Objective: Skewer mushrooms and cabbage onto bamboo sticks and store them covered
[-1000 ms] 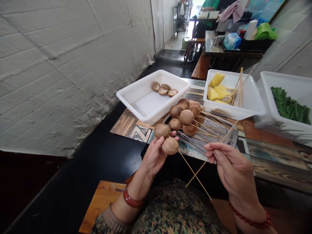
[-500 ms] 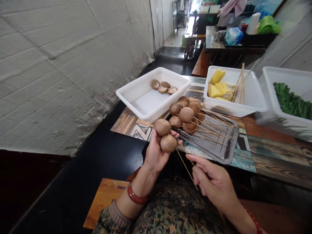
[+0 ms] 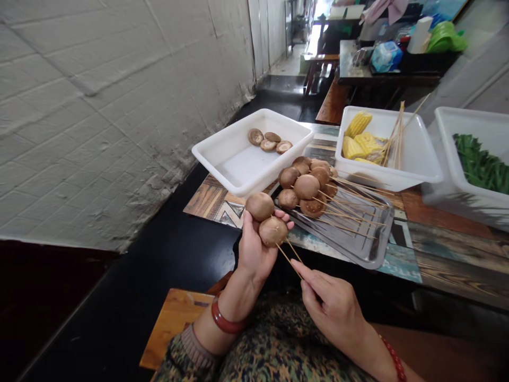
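Observation:
Two large brown shiitake mushroom caps, an upper one point(image 3: 260, 206) and a lower one point(image 3: 273, 232), rest in my left hand point(image 3: 254, 257), its fingers curled behind them. Part of another brown cap shows between the thumb and the lower mushroom. Two thin bamboo skewers point(image 3: 287, 257) run from the lower cap down toward my right hand point(image 3: 336, 302). The fingers of that hand are closed on the skewers below the mushrooms. Just beyond, a pile of skewered mushrooms point(image 3: 307, 187) lies on a metal tray point(image 3: 374, 254), sticks pointing right.
A white tub point(image 3: 222, 170) with several loose mushrooms stands behind my left hand. To the right are a white bin point(image 3: 413, 180) with corn point(image 3: 360, 146) and skewers, and another bin point(image 3: 469, 196) of green leaves point(image 3: 483, 164). A wall point(image 3: 99, 116) rises at left.
My right hand has come left and slightly down, and its skewer now angles to the lower cap beside the other one. The mushrooms in my left hand have shifted slightly left.

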### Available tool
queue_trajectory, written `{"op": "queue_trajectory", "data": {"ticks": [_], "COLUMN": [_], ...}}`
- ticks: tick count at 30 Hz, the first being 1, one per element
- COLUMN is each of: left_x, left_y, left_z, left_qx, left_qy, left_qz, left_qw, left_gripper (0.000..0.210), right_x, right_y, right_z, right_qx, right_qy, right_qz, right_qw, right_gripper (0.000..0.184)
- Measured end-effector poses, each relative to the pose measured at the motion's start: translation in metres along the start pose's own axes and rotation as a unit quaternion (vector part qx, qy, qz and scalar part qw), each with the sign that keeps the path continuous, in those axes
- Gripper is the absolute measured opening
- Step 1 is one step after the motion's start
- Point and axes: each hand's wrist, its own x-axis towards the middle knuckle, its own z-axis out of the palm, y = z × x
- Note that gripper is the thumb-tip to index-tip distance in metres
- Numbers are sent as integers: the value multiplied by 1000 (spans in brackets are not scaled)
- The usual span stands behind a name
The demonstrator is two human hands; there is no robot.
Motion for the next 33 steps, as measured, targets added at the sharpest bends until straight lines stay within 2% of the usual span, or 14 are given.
{"op": "queue_trajectory", "data": {"ticks": [17,21,28,33], "left_x": [2,2,1,-2], "left_y": [4,2,-5,-6], "left_z": [-1,-1,-3,-1], "left_qx": [-5,6,28,28], "left_qy": [5,-7,-21,-15], "left_qz": [18,32,94,93], "left_qw": [1000,999,995,995], "left_gripper": [54,54,57,61], "right_x": [2,2,4,7], "right_y": [1,3,4,3], "right_z": [-1,-1,1,4], "right_qx": [-63,-67,-52,-57], "right_qy": [-18,-11,10,22], "right_qz": [-31,-36,-41,-60], "right_qw": [997,997,998,996], "right_gripper": [41,39,38,36]}}
